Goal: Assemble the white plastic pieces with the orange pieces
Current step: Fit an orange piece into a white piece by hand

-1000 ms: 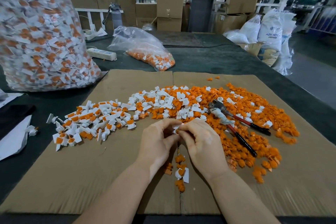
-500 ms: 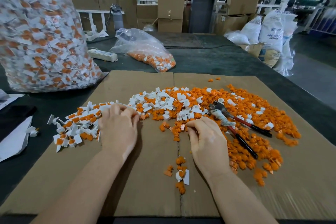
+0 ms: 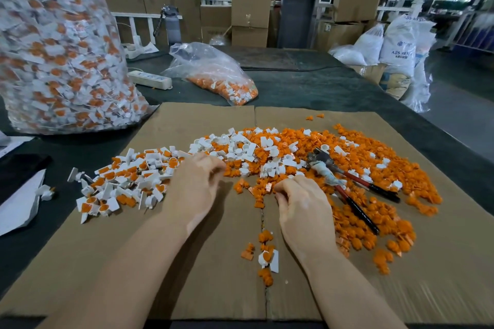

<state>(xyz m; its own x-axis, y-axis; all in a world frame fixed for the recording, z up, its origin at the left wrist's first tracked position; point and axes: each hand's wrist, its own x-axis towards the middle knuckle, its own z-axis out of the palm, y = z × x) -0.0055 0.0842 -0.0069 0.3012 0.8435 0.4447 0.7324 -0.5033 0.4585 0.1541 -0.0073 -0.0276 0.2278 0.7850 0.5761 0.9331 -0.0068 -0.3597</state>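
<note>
Two hands work over a sheet of cardboard on a dark table. The loose parts are too many to count: one heap of orange pieces spreads across the right half of the sheet, a cluster of white pieces lies at the middle, and a pile of joined white-and-orange pieces sits at the left. A few strays lie near the front edge, between the forearms.

Countable things: two clear bags — a big bag at far left, stuffed with joined parts, and a small bag behind the sheet, holding mostly orange ones. One pair of pliers with red-and-black handles rests on the orange heap. One white power strip lies between the bags.

The left hand hovers palm-down at the edge of the white cluster, fingers curled — whether it holds anything cannot be told. The right hand rests knuckles-up beside the pliers, fingertips curled down among the orange pieces; its grasp cannot be told either.
</note>
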